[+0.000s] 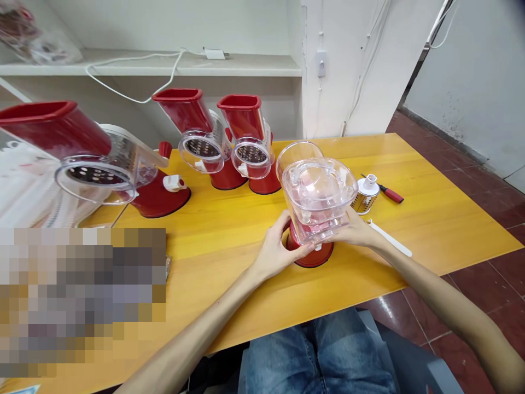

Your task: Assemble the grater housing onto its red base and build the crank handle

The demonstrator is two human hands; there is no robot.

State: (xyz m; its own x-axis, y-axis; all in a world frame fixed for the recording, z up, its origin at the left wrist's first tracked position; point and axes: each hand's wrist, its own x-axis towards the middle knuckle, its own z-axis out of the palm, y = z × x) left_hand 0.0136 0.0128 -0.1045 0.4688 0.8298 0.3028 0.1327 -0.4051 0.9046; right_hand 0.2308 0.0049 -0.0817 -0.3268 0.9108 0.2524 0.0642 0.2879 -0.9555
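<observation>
We can read no words here; the printing on the metal grater drum [365, 203] near the yellow table's [430, 219] right edge is too small.

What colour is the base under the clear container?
The base is red, in the head view.

Red rotary graters [184, 112] bar back-left; gap to clear container [318, 200] seemingly narrow.

Clear plastic grater housing [318, 200], sitting atop red suction base [310, 254]
</observation>
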